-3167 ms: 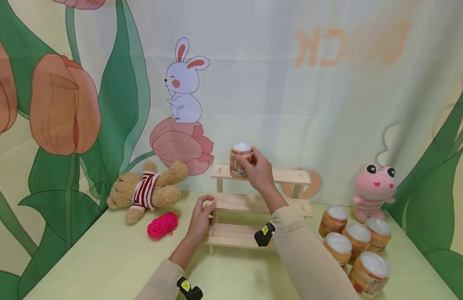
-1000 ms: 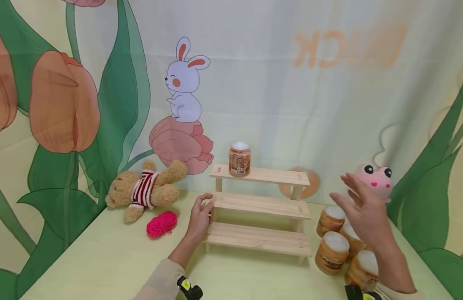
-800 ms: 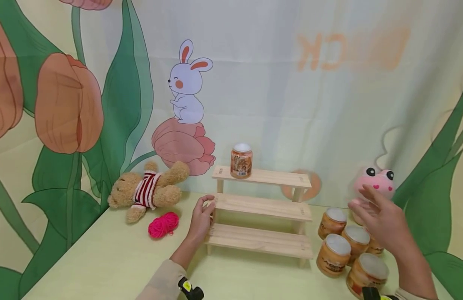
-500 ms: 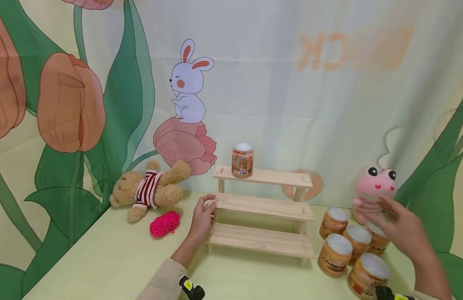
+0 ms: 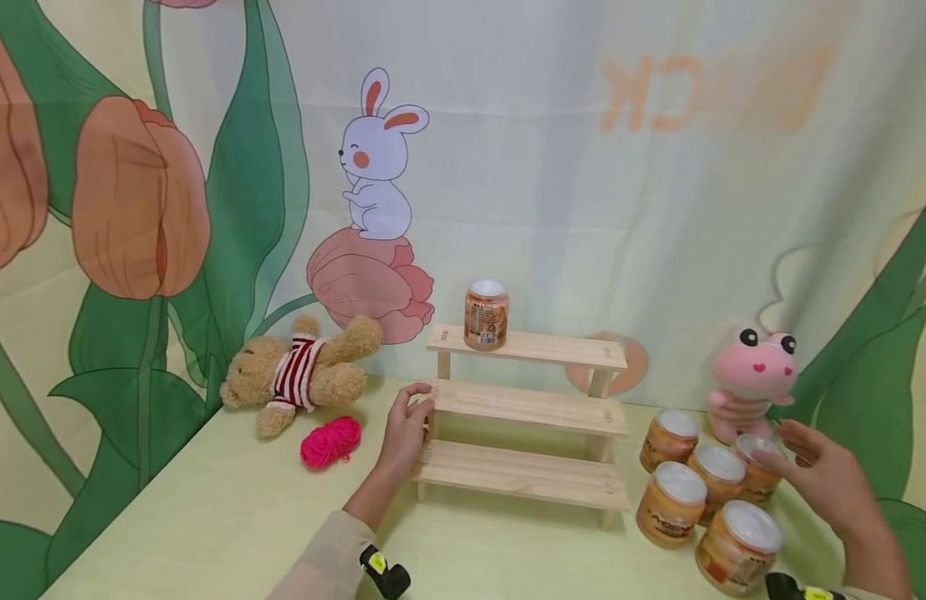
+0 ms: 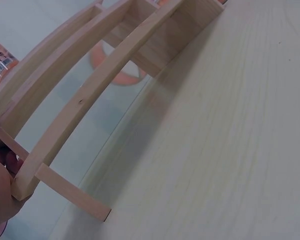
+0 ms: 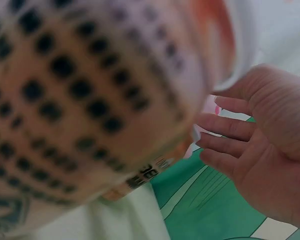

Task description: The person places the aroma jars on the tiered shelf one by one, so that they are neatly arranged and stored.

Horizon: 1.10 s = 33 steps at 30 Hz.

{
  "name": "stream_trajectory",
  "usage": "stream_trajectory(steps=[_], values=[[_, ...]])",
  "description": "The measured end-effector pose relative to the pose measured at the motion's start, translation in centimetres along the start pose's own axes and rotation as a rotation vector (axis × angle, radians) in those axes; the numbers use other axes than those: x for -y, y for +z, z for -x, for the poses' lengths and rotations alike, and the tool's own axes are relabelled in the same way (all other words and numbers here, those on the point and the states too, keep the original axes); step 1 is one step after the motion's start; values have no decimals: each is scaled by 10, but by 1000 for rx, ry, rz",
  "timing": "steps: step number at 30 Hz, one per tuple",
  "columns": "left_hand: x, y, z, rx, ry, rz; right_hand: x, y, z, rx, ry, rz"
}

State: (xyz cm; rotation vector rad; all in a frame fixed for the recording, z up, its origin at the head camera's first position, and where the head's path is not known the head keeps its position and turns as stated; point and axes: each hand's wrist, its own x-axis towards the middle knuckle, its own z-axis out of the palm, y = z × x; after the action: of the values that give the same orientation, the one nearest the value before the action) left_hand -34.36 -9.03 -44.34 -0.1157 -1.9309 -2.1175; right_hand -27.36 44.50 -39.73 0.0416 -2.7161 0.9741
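Note:
A three-tier wooden shelf stands mid-table. One orange jar with a white lid stands on the left of its top tier. My left hand grips the left end of the middle tier; in the left wrist view its fingers curl at the shelf's end post. My right hand hovers with straight fingers beside the back-right jar of a cluster, and I cannot tell if it touches. In the right wrist view the fingers are spread next to a blurred jar.
Several orange jars stand grouped right of the shelf, with a pink plush frog behind them. A teddy bear and a pink yarn ball lie left of the shelf. A printed curtain closes the back.
My right hand, which let go of the jar on the top tier, has dropped from in front of the pink frog down to the jar cluster. The left hand has stayed on the shelf.

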Motion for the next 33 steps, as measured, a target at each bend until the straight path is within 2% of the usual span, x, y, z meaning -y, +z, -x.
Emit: stream_trajectory(steps=[4,8,13,17,22,26,33], values=[[-1,-1,0,13,-5,-3,-6,5,-1,-4,-17,-19],[-9,-2,3,36,-7,1,-11,9,-2,-14,-39,-35],[-23,-1,8,51,-4,-7,-16,8,-4,40,42,-37],[-16,-1,4,48,2,9,-22,8,-5,90,111,-71],[-2,-1,-2,24,15,21,-31,14,-6,117,183,-241],[1,-1,-2,15,25,12,-41,20,-5,114,229,-345],[1,-1,-2,15,12,10,-48,33,-4,104,192,-461]])
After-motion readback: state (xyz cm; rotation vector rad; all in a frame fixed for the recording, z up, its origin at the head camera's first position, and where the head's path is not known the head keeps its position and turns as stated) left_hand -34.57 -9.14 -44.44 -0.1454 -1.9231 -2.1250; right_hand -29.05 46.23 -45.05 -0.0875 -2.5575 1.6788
